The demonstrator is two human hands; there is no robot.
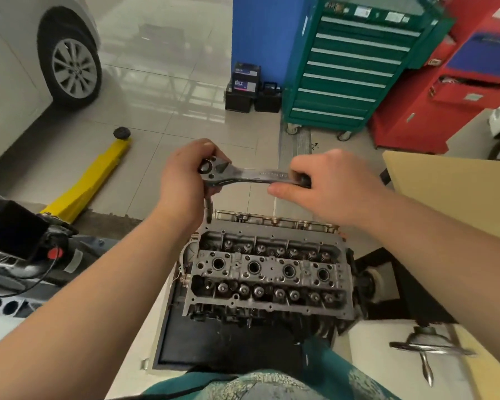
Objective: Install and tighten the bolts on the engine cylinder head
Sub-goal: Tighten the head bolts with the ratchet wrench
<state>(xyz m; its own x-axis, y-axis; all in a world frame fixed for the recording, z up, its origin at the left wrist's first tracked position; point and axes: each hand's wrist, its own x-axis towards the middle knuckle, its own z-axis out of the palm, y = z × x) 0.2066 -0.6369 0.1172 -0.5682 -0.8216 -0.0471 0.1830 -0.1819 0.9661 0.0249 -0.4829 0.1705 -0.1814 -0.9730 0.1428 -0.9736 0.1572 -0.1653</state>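
Above the cylinder head [267,269]: ratchet wrench [243,173], steel handle level, extension [208,209] pointing down at its far-left corner.
Left hand [185,180]: wrapped around ratchet's round end.
Right hand [326,183]: clamped on handle's grip.
Cylinder head: grey cast metal, rectangular, four round wells.

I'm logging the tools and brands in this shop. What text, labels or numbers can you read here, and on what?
Nothing can be read for certain.
Ratchet handle: stamped marking, too blurred.
Battery label: print too small.
Second battery: label unreadable.
Green tool cabinet: top stickers blurred.
Red cabinet: white tags, no legible text.
Wheel hub: emblem indistinct.
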